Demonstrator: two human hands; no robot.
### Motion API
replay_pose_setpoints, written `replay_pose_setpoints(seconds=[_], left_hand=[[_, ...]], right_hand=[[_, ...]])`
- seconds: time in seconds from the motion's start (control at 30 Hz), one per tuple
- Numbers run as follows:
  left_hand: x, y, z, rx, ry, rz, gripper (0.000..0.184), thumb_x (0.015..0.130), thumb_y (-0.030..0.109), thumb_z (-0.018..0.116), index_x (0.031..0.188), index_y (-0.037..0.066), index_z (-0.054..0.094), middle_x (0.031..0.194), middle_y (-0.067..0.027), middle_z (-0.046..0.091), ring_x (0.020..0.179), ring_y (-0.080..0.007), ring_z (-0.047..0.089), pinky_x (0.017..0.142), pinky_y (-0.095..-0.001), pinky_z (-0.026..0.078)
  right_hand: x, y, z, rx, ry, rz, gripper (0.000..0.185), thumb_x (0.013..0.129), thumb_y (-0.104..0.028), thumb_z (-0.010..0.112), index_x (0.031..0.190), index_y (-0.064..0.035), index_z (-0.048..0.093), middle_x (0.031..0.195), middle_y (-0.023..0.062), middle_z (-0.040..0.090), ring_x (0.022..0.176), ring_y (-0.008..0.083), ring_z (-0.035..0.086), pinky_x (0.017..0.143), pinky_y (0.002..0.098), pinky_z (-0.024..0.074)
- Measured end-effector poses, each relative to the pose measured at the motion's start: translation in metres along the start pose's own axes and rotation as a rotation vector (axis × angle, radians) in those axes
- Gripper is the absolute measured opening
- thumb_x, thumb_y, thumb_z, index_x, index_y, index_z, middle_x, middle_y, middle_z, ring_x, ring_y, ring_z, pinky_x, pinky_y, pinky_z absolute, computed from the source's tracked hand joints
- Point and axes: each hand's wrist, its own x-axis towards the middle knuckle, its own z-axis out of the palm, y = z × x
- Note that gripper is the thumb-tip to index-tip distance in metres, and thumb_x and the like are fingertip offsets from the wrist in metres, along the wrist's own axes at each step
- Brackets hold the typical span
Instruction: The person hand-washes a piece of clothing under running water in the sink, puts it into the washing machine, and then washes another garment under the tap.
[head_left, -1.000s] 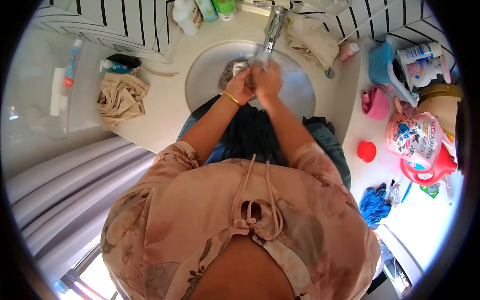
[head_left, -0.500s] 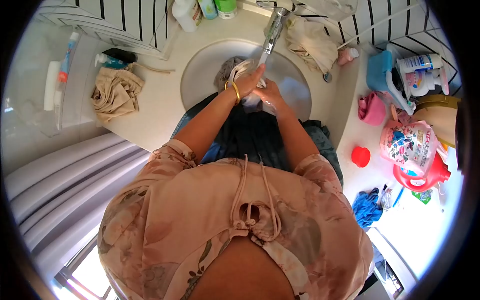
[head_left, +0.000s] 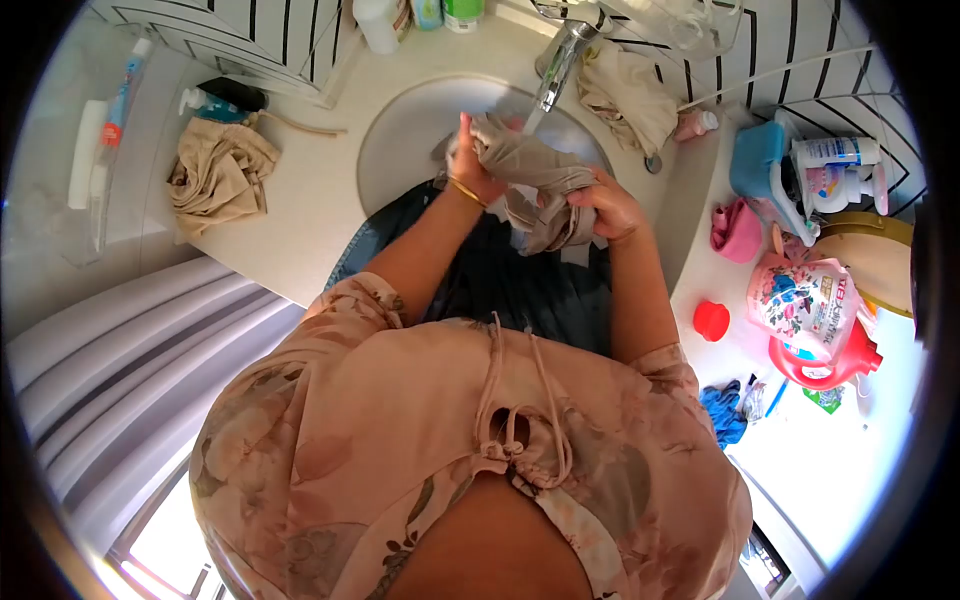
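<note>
A wet grey-beige cloth (head_left: pixel 540 170) stretches between my two hands over the round sink (head_left: pixel 385 150). My left hand (head_left: pixel 473 168), with a gold bangle at the wrist, holds the cloth's left end, its thumb side raised. My right hand (head_left: pixel 610 205) grips the right end, where folds hang down. Water runs from the chrome faucet (head_left: pixel 562 65) onto the cloth. Dark green fabric (head_left: pixel 500 285) drapes over the front of the sink, below the cloth.
Beige cloths lie left (head_left: pixel 222 175) and right (head_left: pixel 625 95) of the sink. Bottles (head_left: pixel 383 22) stand at the back. On the right are a blue basket (head_left: pixel 757 160), a pink cloth (head_left: pixel 736 230), a red lid (head_left: pixel 711 321), a floral pouch (head_left: pixel 800 305) and a blue cloth (head_left: pixel 722 412).
My hands have moved apart, the right one outward to the right. The grey-beige cloth has come up from the sink and is now spread between them.
</note>
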Motion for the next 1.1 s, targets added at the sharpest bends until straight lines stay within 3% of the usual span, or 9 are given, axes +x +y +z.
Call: replay_pose_setpoints(seconds=[0.2, 0.37, 0.53, 0.6, 0.73, 0.9, 0.93, 1.03, 1.1], left_hand=[[0.008, 0.062, 0.022, 0.342, 0.170, 0.045, 0.043, 0.081, 0.043, 0.053, 0.105, 0.008, 0.048, 0.096, -0.0128, 0.055, 0.088, -0.0294, 0.053, 0.083, -0.0458, 0.043], [0.000, 0.039, 0.003, 0.156, 0.260, -0.151, 0.036, 0.080, 0.042, 0.057, 0.093, 0.008, 0.053, 0.092, -0.0106, 0.056, 0.082, -0.0286, 0.054, 0.073, -0.0441, 0.045], [0.009, 0.021, -0.058, 0.207, 0.007, -0.327, 0.029, 0.080, 0.032, 0.056, 0.093, 0.006, 0.056, 0.087, -0.0093, 0.059, 0.080, -0.0255, 0.057, 0.071, -0.0398, 0.046], [0.001, -0.001, -0.040, 0.207, 0.060, -0.220, 0.025, 0.079, 0.024, 0.055, 0.093, 0.004, 0.056, 0.088, -0.0095, 0.060, 0.079, -0.0260, 0.058, 0.071, -0.0389, 0.048], [0.012, 0.007, -0.024, 0.218, 0.213, -0.116, 0.024, 0.080, 0.026, 0.053, 0.089, 0.005, 0.056, 0.086, -0.0094, 0.060, 0.079, -0.0254, 0.058, 0.074, -0.0412, 0.047], [-0.035, 0.026, 0.007, 0.013, 0.040, -0.279, 0.039, 0.081, 0.043, 0.050, 0.094, 0.006, 0.057, 0.092, -0.0106, 0.060, 0.085, -0.0274, 0.057, 0.081, -0.0412, 0.045], [-0.026, 0.019, -0.008, -0.179, -0.207, -0.359, 0.035, 0.082, 0.037, 0.052, 0.097, 0.005, 0.056, 0.097, -0.0091, 0.059, 0.091, -0.0256, 0.056, 0.085, -0.0402, 0.043], [-0.003, -0.001, -0.015, 0.272, 0.244, -0.046, 0.027, 0.083, 0.030, 0.052, 0.093, 0.006, 0.057, 0.094, -0.0077, 0.060, 0.088, -0.0232, 0.057, 0.082, -0.0370, 0.045], [-0.013, 0.003, 0.008, 0.320, 0.268, -0.092, 0.023, 0.081, 0.024, 0.053, 0.093, 0.006, 0.058, 0.093, -0.0076, 0.061, 0.086, -0.0218, 0.057, 0.081, -0.0357, 0.046]], right_hand=[[0.010, 0.033, -0.029, -0.047, 0.633, 0.031, 0.047, 0.078, -0.023, 0.061, 0.116, 0.0018, 0.047, 0.101, 0.0105, 0.058, 0.082, 0.0210, 0.056, 0.068, 0.0312, 0.0475], [0.044, 0.059, 0.027, -0.480, 0.698, -0.084, 0.037, 0.076, -0.032, 0.062, 0.099, -0.0025, 0.058, 0.090, 0.0098, 0.061, 0.079, 0.0201, 0.058, 0.066, 0.0322, 0.0460], [0.080, 0.086, 0.049, -1.534, 0.803, -0.724, 0.030, 0.073, -0.034, 0.060, 0.088, -0.0082, 0.063, 0.084, 0.0166, 0.061, 0.067, 0.0338, 0.058, 0.060, 0.0389, 0.0464], [0.106, 0.067, 0.011, -1.281, 1.204, -0.035, 0.035, 0.074, -0.035, 0.060, 0.090, -0.0038, 0.060, 0.077, 0.0160, 0.061, 0.072, 0.0313, 0.060, 0.071, 0.0353, 0.0468], [0.132, 0.095, -0.038, -0.630, 1.017, -0.155, 0.033, 0.072, -0.033, 0.060, 0.085, -0.0025, 0.061, 0.074, 0.0158, 0.061, 0.068, 0.0304, 0.060, 0.071, 0.0351, 0.0463], [0.079, 0.080, 0.086, -1.483, 0.860, -0.709, 0.034, 0.071, -0.030, 0.060, 0.084, 0.0019, 0.060, 0.098, 0.0267, 0.054, 0.082, 0.0355, 0.055, 0.067, 0.0395, 0.0451], [0.083, 0.077, 0.077, -1.301, 0.931, -0.513, 0.034, 0.072, -0.029, 0.059, 0.085, 0.0020, 0.060, 0.099, 0.0261, 0.054, 0.086, 0.0358, 0.054, 0.071, 0.0398, 0.0440], [0.110, 0.057, 0.021, -0.715, 1.051, 0.042, 0.034, 0.074, -0.028, 0.055, 0.088, 0.0025, 0.059, 0.101, 0.0244, 0.053, 0.098, 0.0369, 0.050, 0.083, 0.0407, 0.0407], [0.116, 0.058, 0.007, -0.756, 1.032, -0.026, 0.033, 0.075, -0.027, 0.055, 0.089, 0.0027, 0.058, 0.102, 0.0255, 0.053, 0.099, 0.0377, 0.050, 0.083, 0.0410, 0.0403]])
